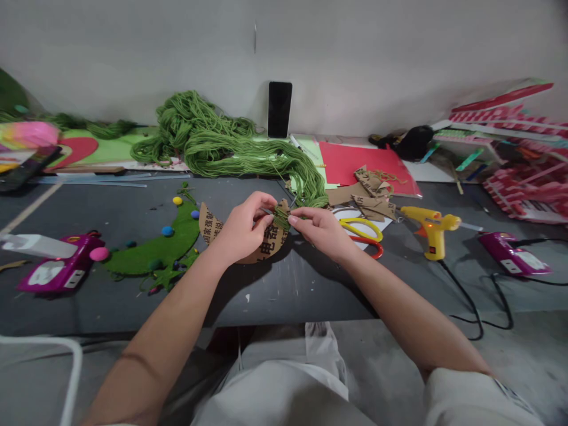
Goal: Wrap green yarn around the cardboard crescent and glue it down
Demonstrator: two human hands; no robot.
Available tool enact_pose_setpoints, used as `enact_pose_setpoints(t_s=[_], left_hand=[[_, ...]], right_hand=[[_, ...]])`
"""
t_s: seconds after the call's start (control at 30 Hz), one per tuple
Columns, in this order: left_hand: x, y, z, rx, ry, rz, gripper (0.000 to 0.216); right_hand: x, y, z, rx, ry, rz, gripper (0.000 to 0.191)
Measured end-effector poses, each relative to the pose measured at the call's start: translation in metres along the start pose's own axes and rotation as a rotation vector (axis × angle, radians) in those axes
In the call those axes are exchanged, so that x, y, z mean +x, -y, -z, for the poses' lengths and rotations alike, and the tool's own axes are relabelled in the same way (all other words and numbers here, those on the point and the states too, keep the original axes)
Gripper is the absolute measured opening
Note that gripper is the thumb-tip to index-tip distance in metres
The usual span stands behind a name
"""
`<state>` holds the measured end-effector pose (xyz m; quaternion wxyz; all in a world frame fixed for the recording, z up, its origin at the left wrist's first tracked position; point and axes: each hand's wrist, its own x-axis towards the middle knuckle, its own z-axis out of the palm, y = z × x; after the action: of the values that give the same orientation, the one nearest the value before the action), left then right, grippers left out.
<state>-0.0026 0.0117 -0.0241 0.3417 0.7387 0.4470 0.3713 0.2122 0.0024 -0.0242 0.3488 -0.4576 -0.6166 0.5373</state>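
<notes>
My left hand pinches the left side of a small cardboard piece wrapped in green yarn. At its right side, the thumb and fingertips of my right hand are closed on the same piece. Below both hands a larger curved cardboard cutout with dark printed characters lies on the table; my left hand hides part of it. Just behind the hands hangs the end of a thick green yarn skein. To the right of my right hand are scissors with yellow and red handles.
A yellow glue gun with a trailing cord lies right, near a purple power socket. Left are a green crescent decoration with pompoms and another purple socket. A phone leans on the wall; cardboard scraps lie before red paper.
</notes>
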Motion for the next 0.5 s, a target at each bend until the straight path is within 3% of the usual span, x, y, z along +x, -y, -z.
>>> enact_pose_setpoints(t_s=[0.17,0.27,0.33,0.43,0.5], left_hand=[[0.0,-0.006,0.001,0.032,-0.024,0.015,0.022],[0.0,-0.012,0.002,0.229,-0.048,0.046,0.022],[0.0,-0.014,0.003,0.403,0.006,0.07,0.023],[0.0,-0.016,0.003,0.548,0.07,0.073,0.034],[0.001,-0.016,0.003,0.588,0.029,0.051,0.031]], right_hand=[[0.001,0.002,-0.002,-0.025,-0.047,0.008,0.042],[0.003,0.001,-0.003,0.034,-0.154,0.04,0.042],[0.003,0.0,-0.003,0.07,-0.206,0.054,0.042],[0.004,-0.001,-0.001,0.069,-0.196,0.057,0.042],[0.004,-0.002,0.0,0.035,-0.153,0.06,0.044]])
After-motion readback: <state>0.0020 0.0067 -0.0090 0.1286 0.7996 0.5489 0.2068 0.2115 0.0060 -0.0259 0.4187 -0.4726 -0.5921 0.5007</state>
